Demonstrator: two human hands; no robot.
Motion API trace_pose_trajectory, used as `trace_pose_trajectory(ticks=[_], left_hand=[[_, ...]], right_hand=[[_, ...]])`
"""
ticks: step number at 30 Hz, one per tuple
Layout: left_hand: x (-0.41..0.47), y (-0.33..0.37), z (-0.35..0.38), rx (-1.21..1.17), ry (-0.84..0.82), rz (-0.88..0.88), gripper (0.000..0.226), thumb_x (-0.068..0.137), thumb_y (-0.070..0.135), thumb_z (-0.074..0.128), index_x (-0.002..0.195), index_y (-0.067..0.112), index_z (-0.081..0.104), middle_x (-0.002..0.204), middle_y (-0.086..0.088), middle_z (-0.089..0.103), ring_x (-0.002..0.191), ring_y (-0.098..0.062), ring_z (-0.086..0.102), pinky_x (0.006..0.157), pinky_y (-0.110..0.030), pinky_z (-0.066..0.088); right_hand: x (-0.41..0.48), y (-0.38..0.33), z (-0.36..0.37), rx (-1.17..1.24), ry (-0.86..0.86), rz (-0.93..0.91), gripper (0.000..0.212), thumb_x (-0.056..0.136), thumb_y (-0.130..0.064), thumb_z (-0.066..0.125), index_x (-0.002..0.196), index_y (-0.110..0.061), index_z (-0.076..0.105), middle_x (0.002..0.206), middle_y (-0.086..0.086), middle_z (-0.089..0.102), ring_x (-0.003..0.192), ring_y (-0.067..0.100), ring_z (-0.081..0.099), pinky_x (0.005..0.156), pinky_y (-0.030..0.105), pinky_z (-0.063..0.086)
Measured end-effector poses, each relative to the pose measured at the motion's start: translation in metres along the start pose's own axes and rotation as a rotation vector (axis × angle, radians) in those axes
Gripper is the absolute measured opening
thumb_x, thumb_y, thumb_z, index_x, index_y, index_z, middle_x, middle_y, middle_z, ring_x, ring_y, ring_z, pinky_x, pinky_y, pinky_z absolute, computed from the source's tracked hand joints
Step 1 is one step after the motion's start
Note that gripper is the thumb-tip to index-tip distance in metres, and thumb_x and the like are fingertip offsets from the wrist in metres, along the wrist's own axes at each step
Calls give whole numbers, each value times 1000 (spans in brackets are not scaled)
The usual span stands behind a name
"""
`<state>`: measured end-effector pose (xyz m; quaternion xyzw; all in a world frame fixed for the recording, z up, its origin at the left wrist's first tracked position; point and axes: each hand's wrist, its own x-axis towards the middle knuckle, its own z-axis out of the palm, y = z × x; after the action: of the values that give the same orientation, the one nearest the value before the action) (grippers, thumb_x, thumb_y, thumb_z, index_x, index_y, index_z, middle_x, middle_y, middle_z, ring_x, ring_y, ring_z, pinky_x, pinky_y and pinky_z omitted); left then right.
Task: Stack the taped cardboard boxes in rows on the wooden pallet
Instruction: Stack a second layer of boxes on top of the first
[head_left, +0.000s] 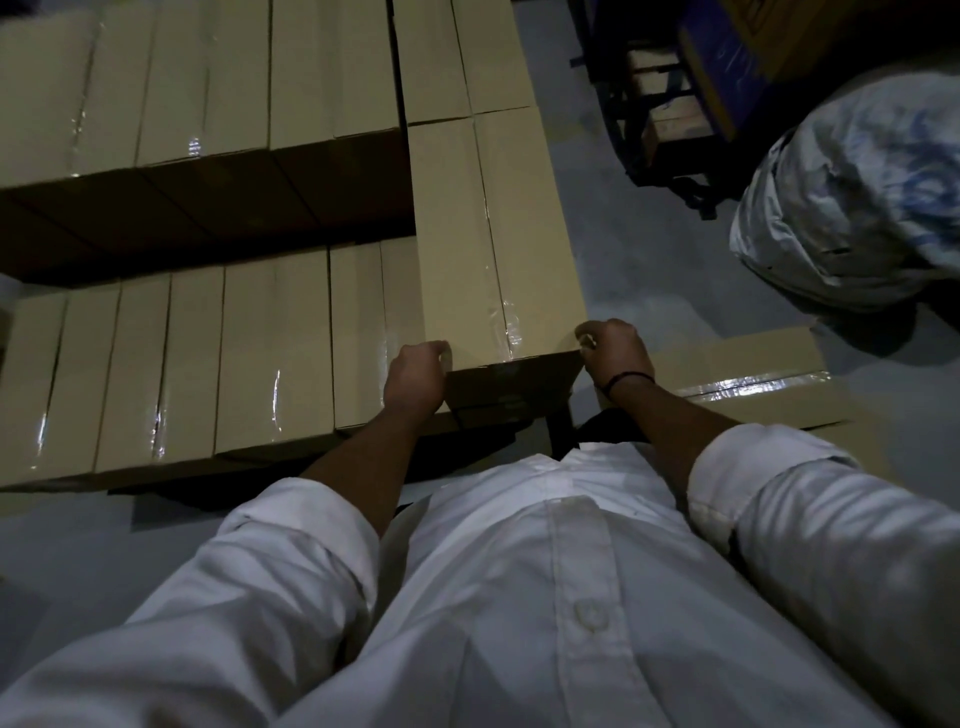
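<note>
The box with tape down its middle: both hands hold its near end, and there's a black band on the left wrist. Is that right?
Not quite. The band is on the right wrist, not the left, as the head view shows. The rest holds: the left hand and the right hand grip the near corners of the box, which has tape down its middle.

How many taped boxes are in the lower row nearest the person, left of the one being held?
4, side by side: leftmost box, second box, third box, and fourth box, partly covered by the held box. More may be hidden under it.
</note>
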<state>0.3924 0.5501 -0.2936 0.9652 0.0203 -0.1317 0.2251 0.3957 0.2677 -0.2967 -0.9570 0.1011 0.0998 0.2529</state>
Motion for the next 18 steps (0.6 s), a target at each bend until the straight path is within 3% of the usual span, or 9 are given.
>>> trace_pose_trajectory(ticks=[5, 9, 18], left_hand=[[-1, 11, -5, 20, -46, 4, 42, 92, -11, 50, 122, 10, 71, 104, -16, 71, 82, -24, 67, 73, -35, 59], [2, 13, -4, 20, -45, -9, 38, 89, -10, 50, 110, 11, 73, 96, -14, 72, 82, -27, 70, 71, -39, 61], [2, 15, -8, -20, -39, -34, 37, 98, 5, 56, 130, 18, 68, 112, -12, 73, 86, -24, 70, 76, -35, 61]], right_hand=[[2, 5, -3, -12, 19, 22, 31, 93, 0, 63, 121, -8, 72, 119, 23, 65, 106, 41, 63, 95, 43, 53], [5, 6, -3, -1, 15, 42, 31, 93, -2, 62, 122, -9, 72, 121, 22, 63, 108, 42, 62, 96, 43, 52], [6, 4, -2, 31, -28, 68, 32, 93, -2, 63, 124, -8, 70, 122, 21, 60, 108, 39, 62, 97, 41, 53]])
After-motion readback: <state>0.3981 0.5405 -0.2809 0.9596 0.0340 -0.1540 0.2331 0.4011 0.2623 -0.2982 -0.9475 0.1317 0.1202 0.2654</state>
